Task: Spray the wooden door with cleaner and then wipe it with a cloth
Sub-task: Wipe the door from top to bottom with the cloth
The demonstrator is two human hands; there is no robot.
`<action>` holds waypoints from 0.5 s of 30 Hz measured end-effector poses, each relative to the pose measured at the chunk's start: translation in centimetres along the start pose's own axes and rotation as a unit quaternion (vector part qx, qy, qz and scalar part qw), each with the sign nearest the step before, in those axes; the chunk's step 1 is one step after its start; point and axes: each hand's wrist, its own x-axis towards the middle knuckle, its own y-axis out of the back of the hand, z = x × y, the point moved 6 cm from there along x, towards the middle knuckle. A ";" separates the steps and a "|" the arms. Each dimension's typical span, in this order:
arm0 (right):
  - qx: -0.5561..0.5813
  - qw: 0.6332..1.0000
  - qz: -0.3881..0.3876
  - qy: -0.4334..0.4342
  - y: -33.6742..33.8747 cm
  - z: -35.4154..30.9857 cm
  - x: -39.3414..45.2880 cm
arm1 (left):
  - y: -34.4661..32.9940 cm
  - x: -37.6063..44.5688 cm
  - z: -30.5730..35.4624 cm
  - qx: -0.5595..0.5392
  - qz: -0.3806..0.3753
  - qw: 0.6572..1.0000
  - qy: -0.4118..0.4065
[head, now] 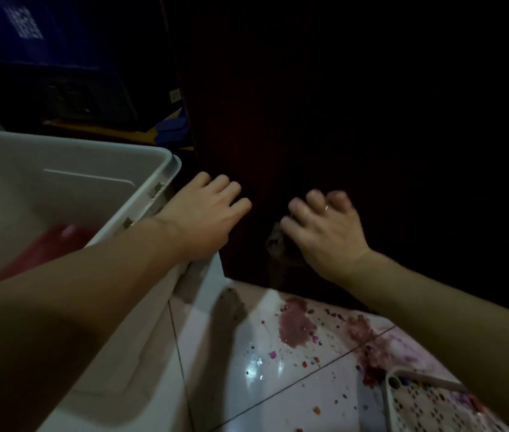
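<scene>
The dark wooden door [356,135] fills the upper right of the head view, reaching down to the floor. My right hand [321,232] presses a greyish cloth [276,244] against the door's lower part, fingers curled over it; only a small bunched piece of the cloth shows under the hand. My left hand [206,213] lies flat with straight fingers near the door's left edge, just right of a white bin. No spray bottle is in view.
A large white plastic bin [140,169] stands at the left with something red [44,247] inside. The white tiled floor [247,385] carries reddish-purple stains and specks. A white perforated basket [427,406] sits at the lower right. Dark boxes lie behind the door's left edge.
</scene>
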 end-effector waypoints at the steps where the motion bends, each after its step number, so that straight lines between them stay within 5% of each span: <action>1: -0.003 0.999 0.031 -0.021 0.9 0.8 0.7 | 0.3 0.1 0.1 -0.009 -0.002 1.000 0.005; 6: -0.019 0.971 0.149 -0.184 5.0 4.4 3.5 | 0.9 0.6 0.4 -0.062 -0.021 0.998 0.021; 11: 0.126 0.967 0.084 -0.204 3.3 2.0 0.8 | 2.9 2.2 3.3 -0.185 -0.019 0.982 0.020; 13: 0.250 0.925 0.047 -0.282 3.2 1.8 -1.0 | 3.6 2.7 4.6 -0.260 -0.006 0.965 0.022; 15: 0.391 0.835 0.034 -0.386 3.2 2.1 -3.1 | 4.2 3.1 5.8 -0.322 -0.003 0.946 0.031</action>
